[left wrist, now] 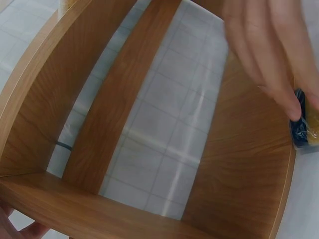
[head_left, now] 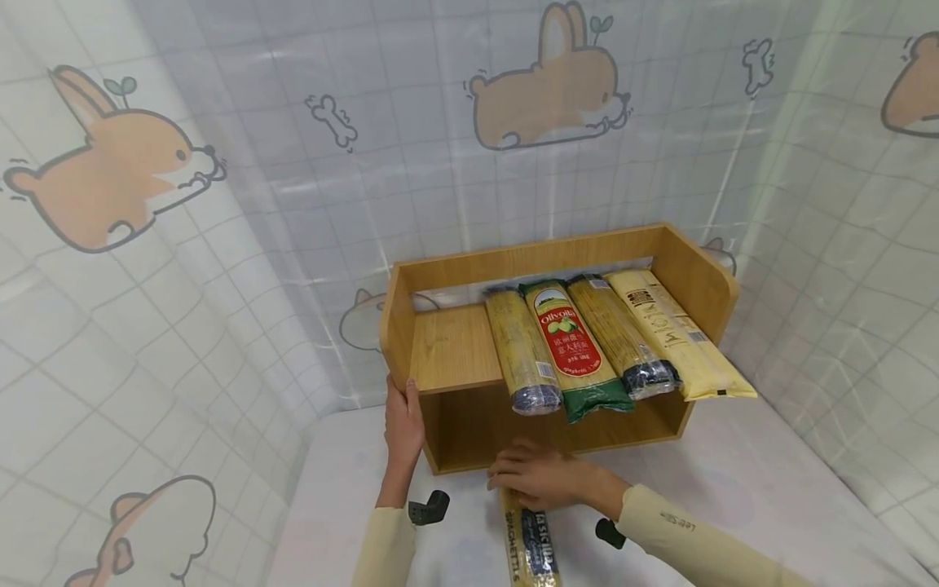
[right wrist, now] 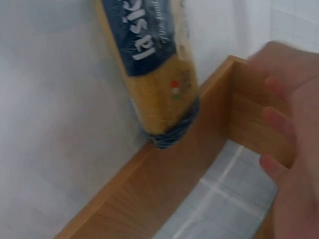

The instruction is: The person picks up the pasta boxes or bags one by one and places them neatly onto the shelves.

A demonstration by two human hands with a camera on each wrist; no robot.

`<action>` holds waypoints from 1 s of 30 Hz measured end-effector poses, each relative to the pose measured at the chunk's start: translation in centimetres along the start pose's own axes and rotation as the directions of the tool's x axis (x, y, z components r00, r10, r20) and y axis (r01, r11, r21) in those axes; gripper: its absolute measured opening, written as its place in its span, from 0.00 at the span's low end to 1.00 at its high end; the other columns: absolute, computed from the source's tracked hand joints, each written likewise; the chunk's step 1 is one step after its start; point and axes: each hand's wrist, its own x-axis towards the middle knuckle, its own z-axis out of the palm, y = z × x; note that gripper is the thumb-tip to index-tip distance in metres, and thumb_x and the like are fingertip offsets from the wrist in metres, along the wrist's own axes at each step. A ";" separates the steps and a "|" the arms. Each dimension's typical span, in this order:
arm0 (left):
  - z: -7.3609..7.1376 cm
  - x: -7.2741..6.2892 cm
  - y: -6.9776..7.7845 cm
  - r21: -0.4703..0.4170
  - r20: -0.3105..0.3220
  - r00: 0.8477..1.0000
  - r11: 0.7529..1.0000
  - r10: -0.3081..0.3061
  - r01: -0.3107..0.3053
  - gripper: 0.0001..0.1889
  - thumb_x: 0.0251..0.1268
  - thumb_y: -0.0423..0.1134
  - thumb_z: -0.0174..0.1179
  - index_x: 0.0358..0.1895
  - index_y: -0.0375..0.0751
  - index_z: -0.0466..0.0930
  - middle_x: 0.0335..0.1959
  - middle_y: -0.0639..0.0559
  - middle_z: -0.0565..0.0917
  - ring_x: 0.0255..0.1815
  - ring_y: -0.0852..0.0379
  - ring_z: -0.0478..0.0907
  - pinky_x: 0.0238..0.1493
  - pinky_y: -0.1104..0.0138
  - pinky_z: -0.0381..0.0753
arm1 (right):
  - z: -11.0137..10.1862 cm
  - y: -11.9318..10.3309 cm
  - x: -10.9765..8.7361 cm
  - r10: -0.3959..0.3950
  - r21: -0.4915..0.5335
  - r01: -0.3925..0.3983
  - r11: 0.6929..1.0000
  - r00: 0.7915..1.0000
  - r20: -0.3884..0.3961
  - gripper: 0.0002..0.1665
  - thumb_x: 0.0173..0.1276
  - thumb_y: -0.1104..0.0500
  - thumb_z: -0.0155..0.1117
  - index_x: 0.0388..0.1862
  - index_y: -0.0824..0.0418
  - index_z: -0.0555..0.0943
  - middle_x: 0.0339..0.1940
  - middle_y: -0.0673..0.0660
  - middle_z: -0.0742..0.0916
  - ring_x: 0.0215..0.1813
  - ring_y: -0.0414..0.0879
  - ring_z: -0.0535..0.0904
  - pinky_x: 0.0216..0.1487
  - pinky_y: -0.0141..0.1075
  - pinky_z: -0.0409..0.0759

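Observation:
A two-tier wooden shelf (head_left: 455, 350) stands on the white surface against the back wall. My left hand (head_left: 404, 424) holds its left side panel, thumb at the front edge and fingers on the outer face. In front of the lower compartment lies a yellow and dark blue spaghetti pack (head_left: 530, 546), its near end cut off by the head view. My right hand (head_left: 539, 477), slightly blurred, hovers over the pack's far end. The right wrist view has the loosely bent fingers (right wrist: 274, 119) apart from the pack (right wrist: 154, 89), whose end meets the shelf's lower front edge.
On the upper tier lie several pasta packs: a clear one (head_left: 522, 350) leftmost, a red and green one (head_left: 572, 342), another clear one (head_left: 619, 334) and a cream one (head_left: 671, 334). Their near ends overhang the lower compartment (head_left: 469, 424). Cartoon-printed wall sheeting (head_left: 330, 204) encloses the sides.

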 end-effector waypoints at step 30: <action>0.0 0.2 0.0 -0.010 0.002 1.000 1.000 -0.004 0.004 0.29 0.86 0.52 0.37 0.76 0.35 0.57 0.70 0.31 0.73 0.72 0.34 0.72 0.70 0.36 0.68 | 6.7 -0.4 -2.4 -0.046 0.043 0.044 0.998 0.998 0.038 0.41 0.70 0.56 0.69 0.78 0.36 0.66 0.79 0.41 0.73 0.79 0.49 0.70 0.74 0.54 0.73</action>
